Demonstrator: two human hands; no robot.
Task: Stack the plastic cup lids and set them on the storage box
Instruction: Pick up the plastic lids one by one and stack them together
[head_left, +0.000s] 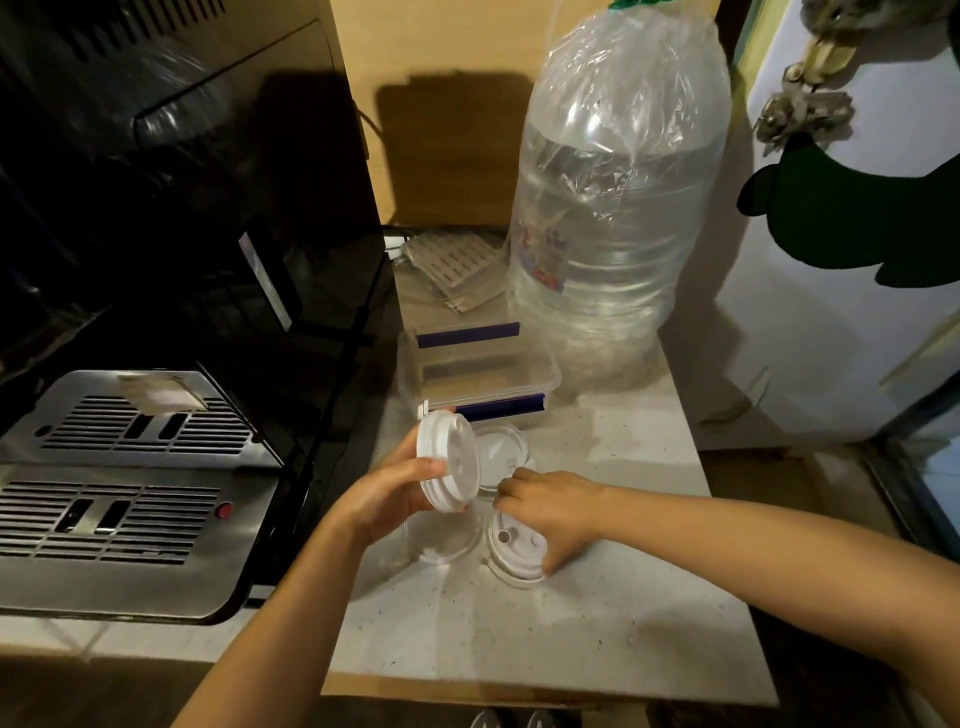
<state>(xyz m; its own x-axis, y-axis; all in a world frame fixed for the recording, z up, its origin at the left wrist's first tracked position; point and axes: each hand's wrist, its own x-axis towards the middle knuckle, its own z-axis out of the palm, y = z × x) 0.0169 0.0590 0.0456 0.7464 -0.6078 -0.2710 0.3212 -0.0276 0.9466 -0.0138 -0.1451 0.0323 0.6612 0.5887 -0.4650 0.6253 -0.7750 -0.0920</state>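
Note:
My left hand (387, 493) holds a small stack of white plastic cup lids (448, 460) tilted on edge above the counter. My right hand (553, 506) reaches down onto a lid (514, 553) lying flat on the counter, fingers closing on its rim. Another lid (445, 540) lies flat just left of it, and one more lid (500, 454) lies behind the held stack. The clear storage box (480, 371) with purple clips stands just beyond the lids, its top bare.
A big water bottle wrapped in a plastic bag (613, 208) stands behind the box to the right. A black machine with a steel drip tray (130, 467) fills the left side. The speckled counter (519, 634) ends close on the right at a white door (841, 338).

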